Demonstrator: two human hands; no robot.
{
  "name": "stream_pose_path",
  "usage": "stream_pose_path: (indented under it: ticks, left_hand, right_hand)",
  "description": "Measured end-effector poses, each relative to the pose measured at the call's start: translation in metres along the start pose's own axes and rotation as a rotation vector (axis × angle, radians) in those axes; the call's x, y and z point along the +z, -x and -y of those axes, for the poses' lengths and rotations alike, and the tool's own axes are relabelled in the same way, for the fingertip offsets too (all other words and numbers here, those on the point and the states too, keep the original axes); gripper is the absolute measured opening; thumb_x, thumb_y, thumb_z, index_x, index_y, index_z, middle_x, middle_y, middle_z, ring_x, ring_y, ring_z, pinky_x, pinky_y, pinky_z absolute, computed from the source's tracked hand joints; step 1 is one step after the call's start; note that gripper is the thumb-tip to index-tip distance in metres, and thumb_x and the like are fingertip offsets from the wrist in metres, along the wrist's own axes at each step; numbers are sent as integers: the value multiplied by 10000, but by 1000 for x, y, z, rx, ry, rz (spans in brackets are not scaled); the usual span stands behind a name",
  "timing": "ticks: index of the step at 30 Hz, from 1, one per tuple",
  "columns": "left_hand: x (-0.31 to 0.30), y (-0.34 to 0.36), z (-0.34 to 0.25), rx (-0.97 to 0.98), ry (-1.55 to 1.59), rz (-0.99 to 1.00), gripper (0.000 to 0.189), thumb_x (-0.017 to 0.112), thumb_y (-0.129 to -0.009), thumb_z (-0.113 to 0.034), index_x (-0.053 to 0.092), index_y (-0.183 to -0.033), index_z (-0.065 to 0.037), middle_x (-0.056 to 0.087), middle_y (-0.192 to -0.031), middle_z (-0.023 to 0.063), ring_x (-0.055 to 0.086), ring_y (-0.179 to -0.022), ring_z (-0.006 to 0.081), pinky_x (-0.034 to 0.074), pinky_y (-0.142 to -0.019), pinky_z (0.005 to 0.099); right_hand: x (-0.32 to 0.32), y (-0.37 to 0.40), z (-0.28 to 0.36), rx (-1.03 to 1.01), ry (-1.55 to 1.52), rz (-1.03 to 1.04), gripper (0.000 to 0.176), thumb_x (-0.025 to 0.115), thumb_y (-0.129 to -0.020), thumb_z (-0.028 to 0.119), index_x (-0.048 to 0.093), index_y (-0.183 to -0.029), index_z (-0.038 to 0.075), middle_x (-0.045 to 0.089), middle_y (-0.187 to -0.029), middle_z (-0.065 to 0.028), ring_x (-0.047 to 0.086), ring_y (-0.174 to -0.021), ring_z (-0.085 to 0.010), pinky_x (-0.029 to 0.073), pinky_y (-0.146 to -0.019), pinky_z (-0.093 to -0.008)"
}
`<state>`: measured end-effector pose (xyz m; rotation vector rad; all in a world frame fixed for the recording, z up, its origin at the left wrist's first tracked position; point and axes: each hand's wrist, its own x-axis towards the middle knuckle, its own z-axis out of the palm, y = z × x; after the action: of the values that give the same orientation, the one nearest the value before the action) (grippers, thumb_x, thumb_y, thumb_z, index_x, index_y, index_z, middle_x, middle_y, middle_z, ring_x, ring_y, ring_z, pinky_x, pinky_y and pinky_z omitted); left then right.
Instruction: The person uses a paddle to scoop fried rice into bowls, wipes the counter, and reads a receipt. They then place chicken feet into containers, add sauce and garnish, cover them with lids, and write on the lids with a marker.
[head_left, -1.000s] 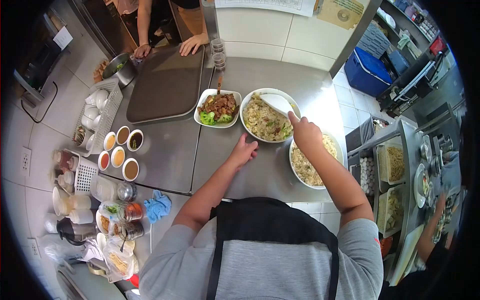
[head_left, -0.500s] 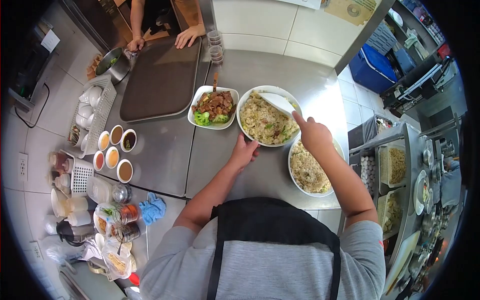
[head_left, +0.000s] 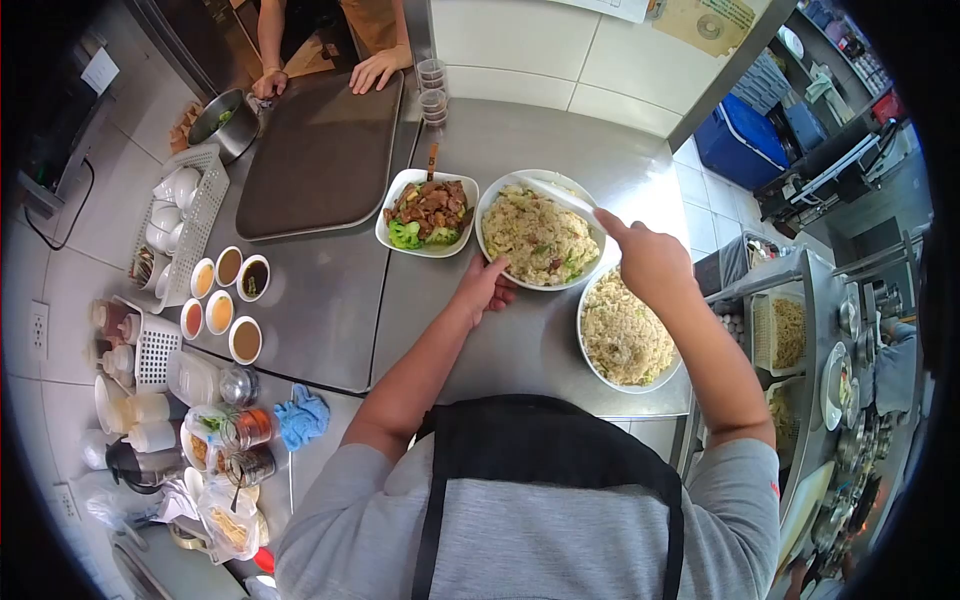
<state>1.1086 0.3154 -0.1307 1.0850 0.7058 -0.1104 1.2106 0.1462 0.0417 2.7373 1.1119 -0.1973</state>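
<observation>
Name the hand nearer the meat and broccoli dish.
Left. The left hand rests near the meat and broccoli dish, on the fried rice bowl's near rim; the right hand holds a rice paddle across that bowl.

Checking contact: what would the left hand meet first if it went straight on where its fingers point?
The left hand points up-right at the middle fried rice bowl; its near rim comes first, and the fingers seem to touch it, though depth is unclear.

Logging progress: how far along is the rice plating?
Done: far rice bowl and near rice bowl are heaped; the meat dish is plated. In hand: right hand holds a white paddle at the far bowl's rim, left hand touches its near edge. Left: no dish on the brown tray yet.
</observation>
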Motion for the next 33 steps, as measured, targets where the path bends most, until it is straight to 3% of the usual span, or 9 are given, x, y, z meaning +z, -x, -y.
stream_pose_path:
  ticks: [3, 6, 9, 16, 19, 22, 27, 29, 33]
  left_hand:
    - [-5, -12, 2, 4, -26, 14, 299, 408, -851, -337, 349, -1071, -143, 557, -746, 58, 534, -561, 136, 412, -444, 235]
    - [-1, -6, 1, 25, -42, 6, 282, 399, -857, -319, 351, -1057, -126, 560, -731, 61, 536, -565, 131, 412, -459, 230]
    - [5, -9, 8, 48, -22, -3, 283, 390, -863, -305, 322, -1061, -115, 560, -745, 69, 536, -569, 131, 415, -462, 231]
    - [31, 1, 26, 39, 96, -13, 307, 403, -859, -285, 274, -1078, -113, 547, -888, 116, 547, -599, 168, 433, -478, 246]
    - [18, 6, 18, -50, 99, 97, 315, 415, -843, -268, 301, -1097, -120, 550, -882, 117, 552, -615, 179, 435, -481, 251]
    - [-8, -6, 17, 8, 171, 108, 316, 422, -821, -254, 340, -1099, -127, 557, -871, 109, 554, -636, 184, 428, -495, 259]
    - [-17, -14, -8, 13, 25, 19, 297, 413, -808, -249, 355, -1067, -116, 562, -802, 65, 554, -606, 151, 410, -512, 262]
    - [-8, -15, -11, 23, -129, -62, 328, 408, -806, -244, 335, -1090, -99, 557, -769, 51, 548, -575, 128, 405, -494, 253]
    - [-3, -14, -6, 93, -126, -76, 275, 418, -839, -273, 347, -1045, -105, 555, -771, 44, 551, -584, 110, 407, -477, 219]
  right_hand:
    - [-9, 27, 1, 39, -23, 129, 517, 399, -763, 40, 354, -1232, 253, 559, -862, -135, 579, -751, -283, 465, -662, -383]
    - [33, 15, -3, 35, -112, 42, 521, 408, -748, 46, 355, -1231, 234, 563, -845, -140, 576, -750, -291, 460, -656, -390]
    - [36, 20, 0, 47, -148, -4, 524, 410, -743, 48, 350, -1233, 224, 561, -844, -143, 579, -718, -297, 461, -628, -394]
    - [45, 49, 16, 89, -232, 68, 513, 418, -743, 63, 351, -1230, 207, 570, -839, -160, 581, -691, -312, 462, -610, -404]
    - [26, 59, 24, 66, -279, 57, 498, 414, -747, 70, 358, -1226, 196, 577, -825, -162, 580, -697, -313, 460, -611, -405]
    - [34, 63, 26, -7, -288, 115, 470, 403, -757, 78, 376, -1214, 185, 582, -792, -159, 581, -689, -305, 457, -608, -406]
    - [17, 58, 6, -16, -264, 66, 456, 419, -759, 97, 397, -1205, 190, 584, -731, -155, 579, -645, -298, 454, -588, -408]
    - [6, 46, -9, 27, -232, -105, 460, 422, -760, 102, 390, -1210, 196, 586, -720, -155, 574, -633, -316, 455, -585, -413]
    - [4, -6, -27, 210, -193, 8, 474, 394, -754, 73, 389, -1208, 210, 593, -859, -158, 580, -773, -294, 448, -686, -393]
